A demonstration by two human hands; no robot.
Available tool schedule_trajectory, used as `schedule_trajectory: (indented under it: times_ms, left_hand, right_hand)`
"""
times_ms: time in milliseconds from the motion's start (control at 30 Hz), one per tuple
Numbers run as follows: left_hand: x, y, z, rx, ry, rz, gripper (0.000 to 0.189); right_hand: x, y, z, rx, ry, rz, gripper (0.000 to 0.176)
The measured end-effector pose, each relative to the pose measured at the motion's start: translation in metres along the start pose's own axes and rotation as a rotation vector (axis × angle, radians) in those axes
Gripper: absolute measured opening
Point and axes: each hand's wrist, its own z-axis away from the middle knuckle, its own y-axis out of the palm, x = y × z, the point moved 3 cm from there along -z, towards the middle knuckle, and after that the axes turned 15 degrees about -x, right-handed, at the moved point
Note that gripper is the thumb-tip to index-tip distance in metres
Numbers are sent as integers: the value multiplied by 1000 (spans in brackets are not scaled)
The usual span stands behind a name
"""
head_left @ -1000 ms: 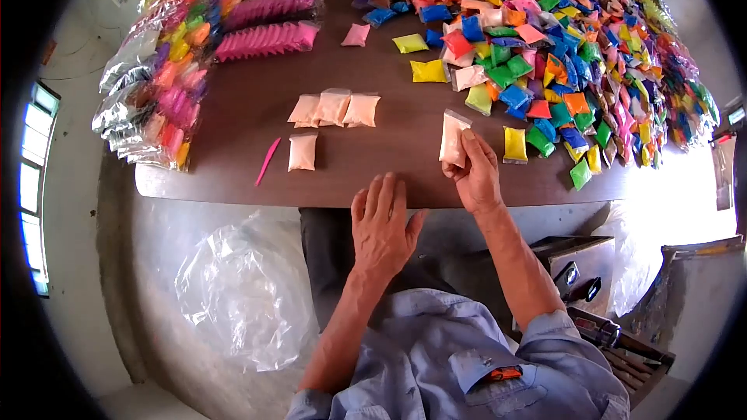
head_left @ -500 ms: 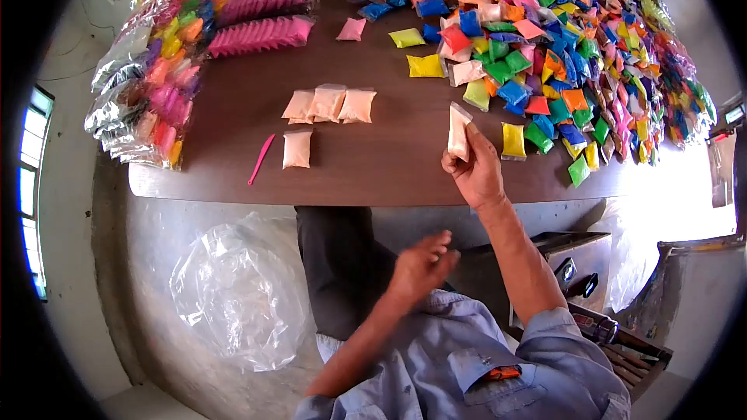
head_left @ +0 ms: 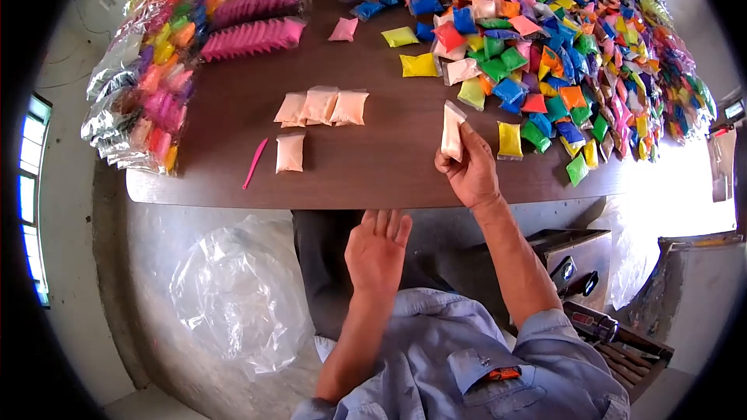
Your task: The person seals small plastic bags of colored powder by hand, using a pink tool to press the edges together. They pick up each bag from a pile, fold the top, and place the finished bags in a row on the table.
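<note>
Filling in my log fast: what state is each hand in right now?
Left hand: open, nothing seen in it.
Right hand: closed, holding a pale peach packet.

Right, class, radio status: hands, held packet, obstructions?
Right hand pinching pale-peach plastic packet over dark-brown table. Left hand looks empty, by table edge. Nothing visibly blocking packet.

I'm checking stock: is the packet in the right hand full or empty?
Filled: pale peach contents show through the clear film of the packet in the right hand. Whether it's sealed, I cannot tell.
</note>
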Motion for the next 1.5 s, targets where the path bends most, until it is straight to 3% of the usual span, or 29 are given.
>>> schedule_trajectory:
  times_ms: [100,267,567,700,800,867,1033,1133,1267,1367,1500]
  left_hand:
    - [-4,-4,14,-33,-46,24,54]
    - [-9,-21,32,-118,-66,-7,62]
    - [-11,-22,6,-176,-60,80,84]
    - [-14,-14,10,-148,-52,85,84]
    - [-15,-25,21,-242,-42,83,81]
    - [-20,-29,27,-93,-79,99,78]
    - [-26,-30,18,-115,-43,74,77]
    - [-27,-30,5,-151,-5,31,79]
    - [-27,-21,7,-166,66,-37,83]
    - [-33,-19,12,-197,158,-121,84]
    - [-48,-16,16,-85,138,-179,74]
  right_hand:
    - [1,-1,0,47,27,-37,22]
    - [3,0,2,96,2,-11,24]
    - [3,3,2,70,-3,6,25]
    - [4,4,4,26,1,10,24]
    - [2,0,3,28,3,12,24]
    - [3,-2,1,76,2,-1,23]
    - [1,-2,1,75,-17,2,29]
    - [-1,-2,3,14,-37,-18,26]
    - [0,-2,3,98,-71,-11,21]
    - [-2,-3,3,14,-71,17,27]
    - [0,-7,2,80,-59,87,32]
